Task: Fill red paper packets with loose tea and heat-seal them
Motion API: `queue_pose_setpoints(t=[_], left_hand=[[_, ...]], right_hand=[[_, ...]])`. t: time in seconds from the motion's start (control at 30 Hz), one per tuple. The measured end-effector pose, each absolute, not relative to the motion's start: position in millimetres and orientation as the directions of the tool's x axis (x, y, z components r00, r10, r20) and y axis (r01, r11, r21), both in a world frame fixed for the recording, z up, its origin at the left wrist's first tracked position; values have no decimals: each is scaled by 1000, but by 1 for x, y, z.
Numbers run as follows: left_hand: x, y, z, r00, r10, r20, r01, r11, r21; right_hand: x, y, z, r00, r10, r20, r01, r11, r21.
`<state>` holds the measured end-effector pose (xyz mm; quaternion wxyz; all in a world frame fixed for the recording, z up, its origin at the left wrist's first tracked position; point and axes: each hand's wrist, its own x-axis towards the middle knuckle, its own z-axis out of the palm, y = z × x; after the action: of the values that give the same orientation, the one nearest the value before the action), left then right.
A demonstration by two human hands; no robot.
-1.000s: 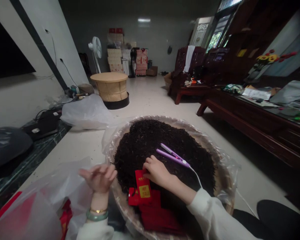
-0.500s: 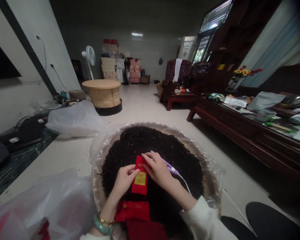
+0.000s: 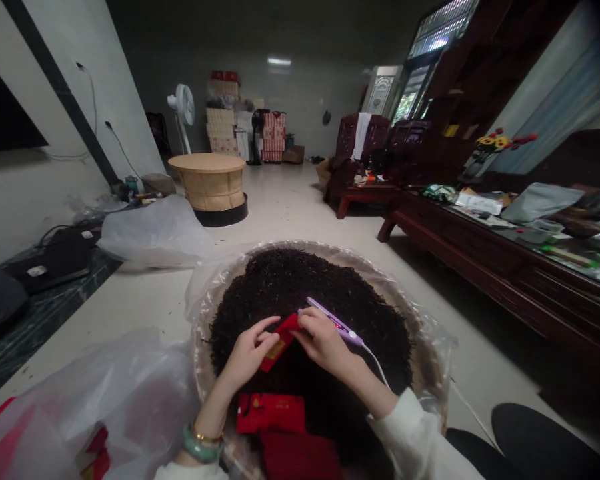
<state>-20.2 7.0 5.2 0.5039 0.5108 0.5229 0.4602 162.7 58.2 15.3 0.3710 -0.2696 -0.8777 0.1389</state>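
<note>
A small red packet (image 3: 279, 345) with a gold label is tilted between my two hands, above a wide round basket (image 3: 200, 353) of dark loose tea leaves (image 3: 300, 277). My left hand (image 3: 251, 348) pinches its left side with thumb and fingers. At the packet's upper right end, my right hand (image 3: 324, 337) has its fingers closed on it. A slim purple corded tool like a mini flat iron (image 3: 347, 331) lies on the leaves just behind my right hand. Below my hands lie another red packet (image 3: 271, 413) and a darker red stack (image 3: 300, 457).
Clear plastic bags (image 3: 130, 400) lie at the left, some red showing through. A round wicker table (image 3: 210, 177) and a white fan (image 3: 183, 107) stand farther back. Along the right runs a long dark wooden table (image 3: 460, 260) with clutter. Black round seats (image 3: 535, 440) are at lower right.
The red packet, nearly upright and facing me before, is now tilted to the right and looks bent at its top. My right hand has shifted slightly right and down.
</note>
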Motion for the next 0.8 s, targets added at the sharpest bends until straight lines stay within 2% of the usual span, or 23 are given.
queue_pose_setpoints(t=[0.1, 0.17, 0.33, 0.43, 0.57, 0.7, 0.8], left_hand=[[-22, 7, 12, 188, 968, -165, -46, 176, 983], [-21, 7, 15, 231, 954, -193, -40, 207, 977], [-20, 9, 17, 82, 996, -36, 47, 33, 998], [-22, 10, 18, -19, 1000, 1, 155, 2, 988], [-22, 9, 25, -19, 1000, 22, 212, -17, 977], [-19, 4, 34, -25, 988, 154, 350, -135, 927], [-17, 4, 38, 39, 979, 202, 434, -199, 879]], right_hand=[[164, 56, 21, -605, 593, 532, 349, 798, -492], [164, 54, 24, -650, 572, 500, 324, 804, -499], [162, 51, 27, -699, 576, 424, 345, 791, -505], [161, 50, 27, -726, 580, 370, 371, 783, -499], [159, 47, 29, -774, 553, 308, 342, 775, -532], [157, 41, 33, -804, 559, 202, 355, 724, -592], [154, 41, 30, -812, 573, 112, 386, 670, -634]])
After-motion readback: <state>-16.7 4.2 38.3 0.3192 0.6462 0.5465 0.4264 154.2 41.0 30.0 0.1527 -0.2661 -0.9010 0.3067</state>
